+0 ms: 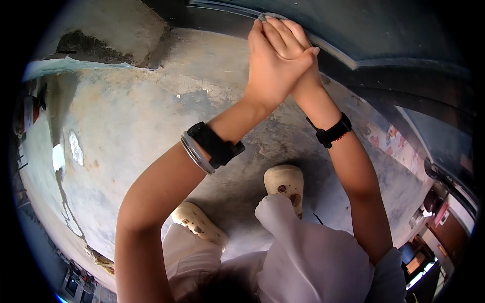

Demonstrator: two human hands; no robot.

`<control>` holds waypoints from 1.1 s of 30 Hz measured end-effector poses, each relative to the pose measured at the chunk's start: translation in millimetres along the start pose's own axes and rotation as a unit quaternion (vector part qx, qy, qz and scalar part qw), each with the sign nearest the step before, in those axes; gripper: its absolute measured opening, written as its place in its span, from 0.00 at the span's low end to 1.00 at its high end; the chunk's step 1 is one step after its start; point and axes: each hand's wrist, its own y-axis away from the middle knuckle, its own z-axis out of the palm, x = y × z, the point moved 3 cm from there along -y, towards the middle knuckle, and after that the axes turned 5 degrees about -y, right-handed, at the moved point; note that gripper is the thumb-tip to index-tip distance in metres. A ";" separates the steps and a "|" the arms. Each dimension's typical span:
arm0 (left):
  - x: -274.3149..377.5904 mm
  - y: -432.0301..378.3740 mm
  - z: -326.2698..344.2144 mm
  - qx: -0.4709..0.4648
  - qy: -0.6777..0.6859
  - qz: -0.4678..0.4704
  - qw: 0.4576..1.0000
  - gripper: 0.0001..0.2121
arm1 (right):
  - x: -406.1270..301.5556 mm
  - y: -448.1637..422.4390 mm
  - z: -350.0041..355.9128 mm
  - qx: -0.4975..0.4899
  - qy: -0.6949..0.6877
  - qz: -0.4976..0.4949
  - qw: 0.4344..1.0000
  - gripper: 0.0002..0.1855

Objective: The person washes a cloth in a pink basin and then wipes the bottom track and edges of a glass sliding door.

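My left hand (271, 72) and my right hand (299, 41) are clasped together at the top centre, overlapping, with the wrists close. A small piece of grey cloth (271, 16) shows at the fingertips, against the edge of a dark panel with a metal trim strip (337, 55). The right fingers bend over the cloth; the overlap hides which left fingers touch it. The left wrist bears a black strap (214, 144) and a silver bangle (197, 153); a black band (335, 130) is on the right wrist.
Below is a worn, stained concrete floor (132, 121), with my two cream clogs (284, 180) on it. A broken edge (94, 64) and a dark hollow lie upper left. Pinkish patterned tiles (394, 140) border the dark frame at right. Household items stand lower right.
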 end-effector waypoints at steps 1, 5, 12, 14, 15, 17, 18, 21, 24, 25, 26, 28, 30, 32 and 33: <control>1.3 1.2 3.3 -0.004 -0.009 -0.002 1.000 0.49 | 2.2 3.1 -3.2 -0.005 0.005 0.002 1.000 0.15; 3.6 6.4 14.8 -0.007 -0.011 0.003 1.000 0.49 | 11.5 13.6 -17.5 -0.023 0.024 0.009 0.999 0.15; 5.0 14.6 33.1 -0.047 0.007 0.000 0.999 0.48 | 22.1 31.1 -42.5 -0.047 0.055 0.026 0.997 0.15; 6.1 17.0 37.7 -0.061 0.028 0.004 0.998 0.48 | 24.0 34.8 -48.3 -0.054 0.060 0.031 0.996 0.15; 5.7 17.5 39.6 -0.068 0.020 0.004 0.998 0.47 | 24.6 37.0 -49.8 -0.056 0.064 0.035 0.996 0.15; 5.2 18.3 43.7 -0.081 0.003 0.005 0.997 0.46 | 24.2 42.4 -54.8 -0.063 0.069 0.041 0.995 0.15; 5.5 18.4 45.6 -0.089 0.002 0.007 0.996 0.46 | 23.0 44.3 -56.6 -0.064 0.069 0.045 0.994 0.15; 9.4 18.9 51.1 -0.116 0.008 0.005 0.993 0.45 | 25.5 47.6 -63.0 -0.072 0.079 0.052 0.993 0.14; 15.5 21.2 53.8 -0.146 0.008 -0.011 0.989 0.46 | 29.6 50.5 -70.7 -0.084 0.092 0.059 0.990 0.14; 15.6 22.5 54.8 -0.152 -0.008 -0.016 0.988 0.46 | 27.9 52.5 -73.2 -0.086 0.090 0.063 0.990 0.14; 15.7 23.6 55.9 -0.157 -0.024 -0.020 0.987 0.47 | 29.6 52.2 -73.9 -0.092 0.094 0.065 0.989 0.14; 17.3 25.7 61.5 -0.155 -0.019 -0.016 0.988 0.46 | 31.7 54.4 -81.4 -0.105 0.101 0.070 0.987 0.14; 17.9 27.6 66.6 -0.161 -0.018 -0.021 0.987 0.46 | 35.6 54.2 -85.3 -0.120 0.112 0.073 0.984 0.14; 19.1 28.7 70.4 -0.173 -0.022 -0.035 0.984 0.45 | 36.3 55.3 -90.0 -0.128 0.118 0.076 0.982 0.14; 18.6 29.1 72.7 -0.177 -0.010 -0.037 0.983 0.45 | 37.6 54.8 -90.7 -0.135 0.123 0.076 0.980 0.14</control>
